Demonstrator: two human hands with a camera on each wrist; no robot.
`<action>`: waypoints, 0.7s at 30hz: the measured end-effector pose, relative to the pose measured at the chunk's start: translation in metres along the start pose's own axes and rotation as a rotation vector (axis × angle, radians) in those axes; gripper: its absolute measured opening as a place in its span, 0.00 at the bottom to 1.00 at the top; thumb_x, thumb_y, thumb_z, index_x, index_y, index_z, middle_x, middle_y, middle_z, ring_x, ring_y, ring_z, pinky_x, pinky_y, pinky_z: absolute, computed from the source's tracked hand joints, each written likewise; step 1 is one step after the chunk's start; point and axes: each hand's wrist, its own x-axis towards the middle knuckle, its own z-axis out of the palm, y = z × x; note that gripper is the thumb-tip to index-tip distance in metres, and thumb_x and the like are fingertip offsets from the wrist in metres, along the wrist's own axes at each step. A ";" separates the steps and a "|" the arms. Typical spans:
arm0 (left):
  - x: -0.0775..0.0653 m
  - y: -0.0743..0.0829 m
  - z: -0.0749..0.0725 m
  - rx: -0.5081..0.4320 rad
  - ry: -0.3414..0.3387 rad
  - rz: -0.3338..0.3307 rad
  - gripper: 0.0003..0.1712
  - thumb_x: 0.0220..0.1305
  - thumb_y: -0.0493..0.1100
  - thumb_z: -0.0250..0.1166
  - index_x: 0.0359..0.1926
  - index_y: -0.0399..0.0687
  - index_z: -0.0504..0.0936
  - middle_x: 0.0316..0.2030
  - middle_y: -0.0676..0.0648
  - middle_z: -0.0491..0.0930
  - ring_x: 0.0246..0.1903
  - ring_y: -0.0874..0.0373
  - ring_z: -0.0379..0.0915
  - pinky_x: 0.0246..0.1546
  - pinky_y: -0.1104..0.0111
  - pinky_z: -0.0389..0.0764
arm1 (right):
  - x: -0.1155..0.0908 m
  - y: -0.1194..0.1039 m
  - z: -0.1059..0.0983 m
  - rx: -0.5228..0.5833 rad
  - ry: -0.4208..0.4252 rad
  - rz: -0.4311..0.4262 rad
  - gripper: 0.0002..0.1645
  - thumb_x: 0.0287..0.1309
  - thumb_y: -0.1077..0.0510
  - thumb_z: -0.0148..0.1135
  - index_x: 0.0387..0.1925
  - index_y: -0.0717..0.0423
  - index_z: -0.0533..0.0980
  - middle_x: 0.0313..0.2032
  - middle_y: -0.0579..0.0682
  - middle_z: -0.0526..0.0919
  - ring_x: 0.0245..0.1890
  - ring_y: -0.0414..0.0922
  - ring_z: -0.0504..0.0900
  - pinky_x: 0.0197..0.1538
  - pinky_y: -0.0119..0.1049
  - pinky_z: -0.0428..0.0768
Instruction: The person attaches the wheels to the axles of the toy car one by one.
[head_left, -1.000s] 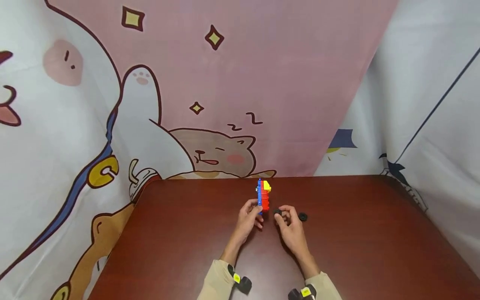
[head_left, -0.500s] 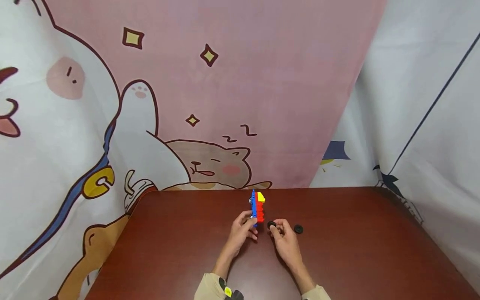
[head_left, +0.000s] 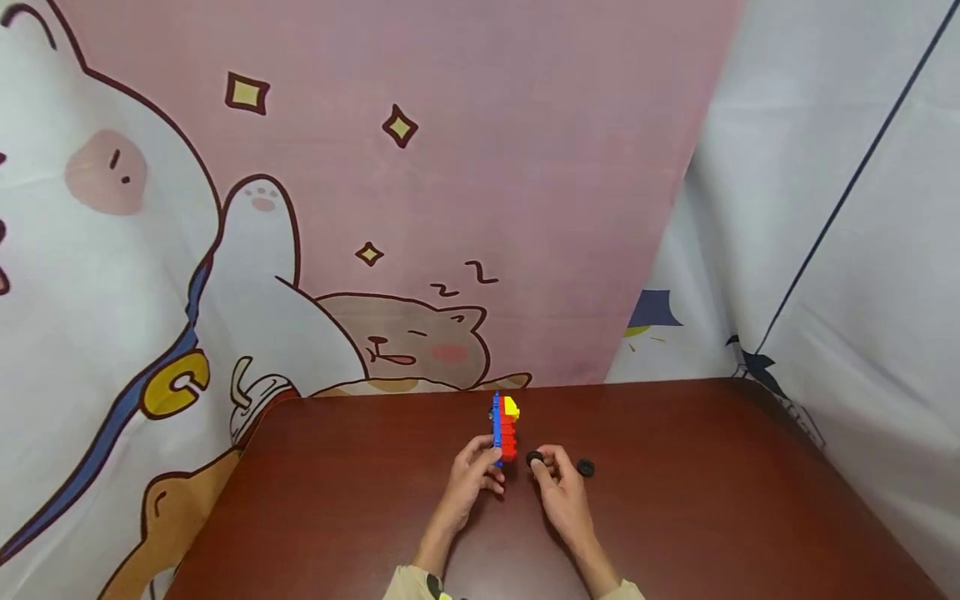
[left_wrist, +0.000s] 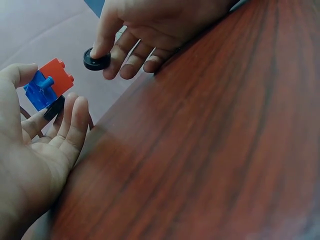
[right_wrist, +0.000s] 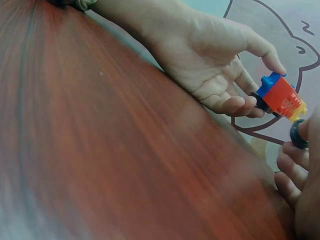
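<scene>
In the head view my left hand [head_left: 471, 477] holds a block-built toy car [head_left: 508, 440] upright on end, thumb and fingers on its blue base. The body is red with a yellow piece at the far end. A bare blue axle peg [left_wrist: 46, 83] sticks out of the base in the left wrist view, and a black wheel [left_wrist: 54, 108] sits on its underside. My right hand [head_left: 564, 497] pinches another black wheel [left_wrist: 96, 60] between thumb and index finger, just right of the car and apart from it. The other right fingers are loosely bent.
One loose black wheel [head_left: 585, 467] lies on the dark red-brown wooden table [head_left: 675, 517], right of my right hand. Behind the table's far edge hangs a cartoon-printed cloth [head_left: 540, 208], and a white cloth [head_left: 847, 275] runs along the right side.
The head view has shifted, so the table and both hands sit lower and further left in it. Between hands, toy car and wheels, I see little change; both grips stay the same.
</scene>
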 end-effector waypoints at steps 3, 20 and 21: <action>-0.002 0.000 -0.002 -0.013 -0.015 -0.006 0.25 0.70 0.43 0.61 0.61 0.31 0.70 0.37 0.47 0.80 0.25 0.61 0.77 0.24 0.71 0.82 | 0.001 0.000 0.002 0.011 0.057 0.030 0.07 0.67 0.58 0.62 0.44 0.54 0.78 0.35 0.52 0.81 0.32 0.42 0.79 0.34 0.28 0.74; 0.014 -0.001 0.012 -0.127 -0.061 -0.058 0.30 0.66 0.33 0.60 0.69 0.36 0.66 0.57 0.38 0.78 0.39 0.60 0.82 0.37 0.69 0.85 | -0.014 -0.038 0.044 0.113 0.275 -0.275 0.13 0.63 0.68 0.63 0.48 0.67 0.77 0.38 0.55 0.77 0.35 0.36 0.76 0.38 0.25 0.75; 0.017 0.000 0.013 -0.140 -0.051 -0.057 0.30 0.66 0.33 0.60 0.68 0.36 0.67 0.56 0.39 0.78 0.40 0.60 0.83 0.37 0.70 0.84 | -0.011 -0.038 0.046 0.126 0.265 -0.272 0.12 0.63 0.68 0.63 0.48 0.67 0.77 0.38 0.56 0.77 0.37 0.37 0.75 0.39 0.25 0.74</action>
